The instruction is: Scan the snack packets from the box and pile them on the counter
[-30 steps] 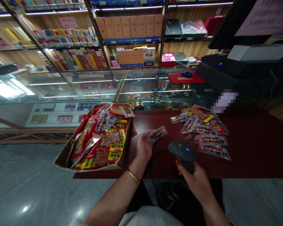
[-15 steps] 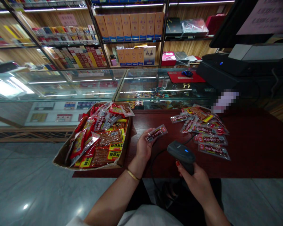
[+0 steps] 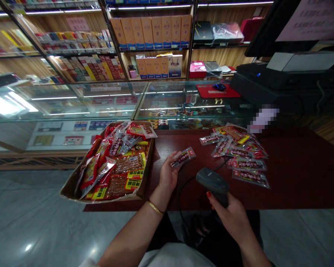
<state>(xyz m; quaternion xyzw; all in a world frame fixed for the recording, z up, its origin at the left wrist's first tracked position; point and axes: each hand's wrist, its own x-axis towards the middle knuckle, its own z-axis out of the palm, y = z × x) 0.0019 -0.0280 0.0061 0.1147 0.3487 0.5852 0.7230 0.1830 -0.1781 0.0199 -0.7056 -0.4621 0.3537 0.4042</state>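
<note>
My left hand (image 3: 169, 174), with a gold bangle at the wrist, holds a small snack packet (image 3: 183, 157) by its left end, label upward. My right hand (image 3: 231, 209) grips the handle of a dark barcode scanner (image 3: 213, 181); its head points left toward the packet, a short gap apart. To the left, a cardboard box (image 3: 69, 191) is filled with red and yellow snack packets (image 3: 125, 163). A loose pile of similar packets (image 3: 239, 152) lies on the dark wooden table (image 3: 289, 178) to the right.
The scanner's cable (image 3: 180, 193) loops across the table. Behind stands a glass display counter (image 3: 167, 100) carrying a red mat (image 3: 206, 91) with a mouse (image 3: 219, 87). A dark checkout machine (image 3: 284, 83) occupies the right. Shelves of boxed goods (image 3: 156, 31) line the back wall.
The whole view has shifted slightly. A small blue light on the scanner's head has gone out. Both hands keep their holds on the packet and the scanner.
</note>
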